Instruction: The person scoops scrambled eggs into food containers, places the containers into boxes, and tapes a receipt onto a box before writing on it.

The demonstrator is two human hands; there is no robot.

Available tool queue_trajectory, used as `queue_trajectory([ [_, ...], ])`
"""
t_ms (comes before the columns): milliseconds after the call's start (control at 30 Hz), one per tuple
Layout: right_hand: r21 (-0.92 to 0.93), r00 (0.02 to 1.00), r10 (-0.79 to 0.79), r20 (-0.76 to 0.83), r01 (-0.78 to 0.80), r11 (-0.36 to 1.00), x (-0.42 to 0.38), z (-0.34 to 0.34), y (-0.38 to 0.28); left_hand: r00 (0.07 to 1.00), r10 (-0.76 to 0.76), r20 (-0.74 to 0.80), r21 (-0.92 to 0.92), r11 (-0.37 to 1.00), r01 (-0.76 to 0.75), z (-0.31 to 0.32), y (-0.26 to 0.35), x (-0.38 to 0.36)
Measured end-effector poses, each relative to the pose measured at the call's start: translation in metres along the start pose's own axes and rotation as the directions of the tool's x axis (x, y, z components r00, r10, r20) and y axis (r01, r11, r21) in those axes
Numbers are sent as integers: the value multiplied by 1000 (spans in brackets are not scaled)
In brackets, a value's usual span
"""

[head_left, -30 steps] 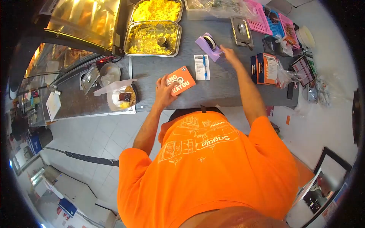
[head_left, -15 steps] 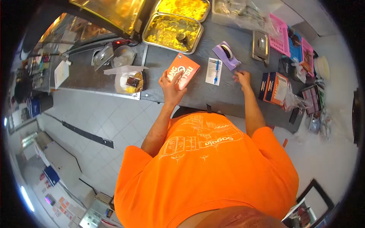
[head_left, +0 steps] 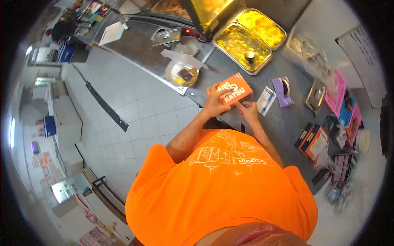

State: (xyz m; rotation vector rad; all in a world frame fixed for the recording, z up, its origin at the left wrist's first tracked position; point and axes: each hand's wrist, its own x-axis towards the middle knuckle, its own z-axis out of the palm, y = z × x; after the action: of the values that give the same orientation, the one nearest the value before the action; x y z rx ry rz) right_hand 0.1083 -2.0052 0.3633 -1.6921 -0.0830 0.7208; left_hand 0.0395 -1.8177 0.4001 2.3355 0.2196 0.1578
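An orange cardboard takeaway box (head_left: 237, 87) with white lettering is at the counter's front edge. My left hand (head_left: 217, 101) is closed round its left side, fingers lying over the top. At the box's near right edge is my right hand (head_left: 248, 111), its bent fingers and thumb gripping there. Whether a small piece of tape is between those fingers cannot be made out. Just right of the box lie a printed slip (head_left: 264, 107) and a blue pen (head_left: 271, 97). Beyond them stands a purple tape dispenser (head_left: 280, 92) with a roll in it.
Two metal trays of yellow food (head_left: 230, 43) stand at the back, one with a dark cup in it. An open food container (head_left: 176, 78) is at the left. A lidded metal container (head_left: 314, 96), pink baskets (head_left: 334, 96) and more boxes (head_left: 314, 141) line the right side.
My right hand has moved left from beside the tape dispenser to the box's near edge. My left hand stays on the box, which has turned. The whole view has swung round.
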Motion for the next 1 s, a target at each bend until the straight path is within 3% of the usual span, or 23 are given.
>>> queue_trajectory([
  [67, -113, 986, -144, -79, 134, 985, 7, -3, 37, 990, -134, 52, -253, 957, 143, 21, -35, -3],
  [100, -6, 984, -95, -153, 95, 995, -1, 3, 31, 988, -154, -9, -242, 959, 147, 41, -51, -10],
  [133, 105, 977, -41, -207, 64, 992, -9, 13, 25, 982, -184, 47, -298, 936, 190, 54, -61, -8],
  [167, 342, 986, 48, -161, 11, 940, -7, 17, 24, 980, -198, 0, -265, 945, 191, 76, -76, -8],
  [200, 552, 987, 134, -85, -65, 831, -2, 15, 32, 989, -11, 147, -368, 927, 65, 53, -60, -1],
  [233, 497, 984, 123, -131, -42, 867, 10, 15, 49, 983, 132, 131, -261, 961, -94, 51, -72, 4],
  [267, 441, 978, 103, -182, -13, 897, 28, 14, 74, 978, 154, 142, -297, 949, -106, 30, -73, 12],
  [333, 23, 938, -141, -316, 156, 987, 72, 0, 127, 990, 134, -46, 96, 987, -129, -55, -50, 39],
  [400, -372, 796, -357, -489, 180, 910, 88, 12, 123, 914, 255, -314, 433, 896, -101, -115, -75, 74],
  [433, -562, 752, -449, -482, 127, 818, 80, 38, 77, 846, 337, -414, 575, 817, -45, -144, -89, 90],
  [467, -723, 709, -538, -457, 55, 688, 60, 68, 10, 962, 155, -227, 566, 825, 1, -173, -104, 101],
  [500, -687, 697, -613, -371, 239, 687, 68, 94, -13, 999, -44, -24, 563, 825, 51, -200, -120, 110],
  [567, -572, 685, -714, -144, 531, 625, 84, 146, -59, 959, -210, 188, 511, 855, 87, -220, -155, 117],
  [600, -504, 672, -741, -8, 637, 583, 93, 167, -76, 964, -178, 196, 451, 890, 73, -209, -183, 111],
  [633, -619, 852, -487, 191, 490, 614, 107, 183, -85, 942, -213, 260, 382, 918, 103, -204, -204, 104],
  [667, -742, 934, -148, 324, 348, 573, 121, 200, -88, 912, -245, 327, 313, 939, 140, -197, -225, 93],
  [733, -801, 942, 87, 323, 223, 555, 132, 229, -81, 985, -142, 102, 414, 906, 87, -172, -272, 67],
  [800, -665, 969, -181, 168, 246, 705, 120, 242, -48, 968, -203, -147, 273, 933, 237, -169, -277, 48],
  [833, -649, 936, -352, -22, 254, 717, 128, 250, -30, 960, -245, -134, 221, 937, 270, -167, -283, 49],
  [900, -620, 721, -570, -394, 249, 744, 130, 271, 9, 932, -356, -65, 113, 926, 361, -152, -296, 39],
  [1000, -219, 900, -237, -365, 165, 962, 141, 280, 7, 894, -418, 161, -59, 900, 432, -133, -315, 36],
])
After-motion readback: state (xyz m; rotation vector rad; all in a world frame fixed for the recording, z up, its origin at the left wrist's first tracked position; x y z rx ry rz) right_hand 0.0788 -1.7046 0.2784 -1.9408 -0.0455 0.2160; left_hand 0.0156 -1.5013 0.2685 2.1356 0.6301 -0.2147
